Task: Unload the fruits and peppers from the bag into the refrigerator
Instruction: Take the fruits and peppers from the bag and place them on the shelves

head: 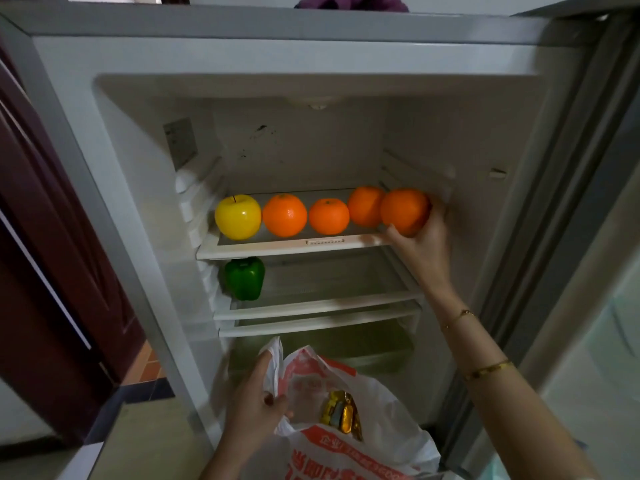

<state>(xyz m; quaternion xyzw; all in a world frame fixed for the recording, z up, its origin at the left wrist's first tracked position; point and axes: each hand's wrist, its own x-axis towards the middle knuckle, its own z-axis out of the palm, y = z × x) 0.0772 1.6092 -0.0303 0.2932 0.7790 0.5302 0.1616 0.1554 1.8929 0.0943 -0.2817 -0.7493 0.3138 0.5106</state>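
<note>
The refrigerator stands open in front of me. On its top shelf (263,249) sit a yellow apple (238,216) and three oranges (284,215) in a row. My right hand (420,242) grips a further orange (404,210) at the shelf's right end, beside the last orange in the row. A green pepper (244,278) rests on the left of the second shelf (311,308). My left hand (254,403) pinches the rim of a white and red plastic bag (349,427) held low in front of the fridge. A yellow pepper (341,412) shows inside the bag.
The fridge door (588,237) hangs open on the right. A dark wooden door (52,254) stands on the left. Below the second shelf lies a third shelf over a drawer (363,348). A purple object (349,1) sits on top of the fridge.
</note>
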